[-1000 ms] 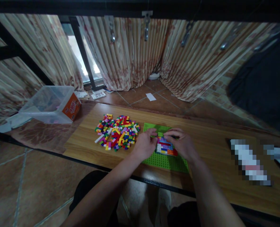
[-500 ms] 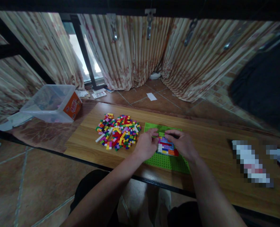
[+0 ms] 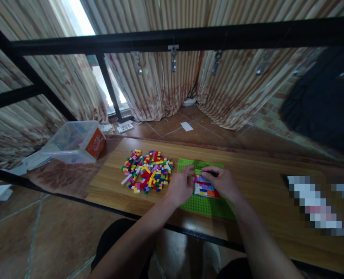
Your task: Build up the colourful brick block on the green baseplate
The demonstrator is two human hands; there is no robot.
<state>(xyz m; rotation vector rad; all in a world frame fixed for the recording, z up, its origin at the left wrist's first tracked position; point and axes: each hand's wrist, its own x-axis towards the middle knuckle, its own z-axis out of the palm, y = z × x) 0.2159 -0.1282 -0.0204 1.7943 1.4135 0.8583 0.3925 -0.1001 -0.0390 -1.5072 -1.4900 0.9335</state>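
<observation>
A green studded baseplate [image 3: 201, 205] lies on the wooden table, with a block of coloured toy bricks [image 3: 204, 187] built up on its middle. My left hand [image 3: 180, 186] is at the left edge of this block, its fingers curled and the thumb against the bricks' side. From the right, my right hand [image 3: 222, 181] reaches over the block's far edge with thumb and forefinger pinched together. Whatever is between those fingertips is too small to make out. To the left of the baseplate spreads a pile of loose toy bricks [image 3: 148, 170] in many colours.
A clear plastic bin [image 3: 73, 141] with an orange label stands beyond the table's left end. A pixelated object [image 3: 317, 205] lies on the table [image 3: 265, 201] at right. A black metal bar [image 3: 172, 38] with hanging clips crosses above, before striped curtains [image 3: 160, 89].
The camera view has tilted up, so the scene sits lower and the black bar shows more fully. Both hands stay at the brick block with only slight finger movement.
</observation>
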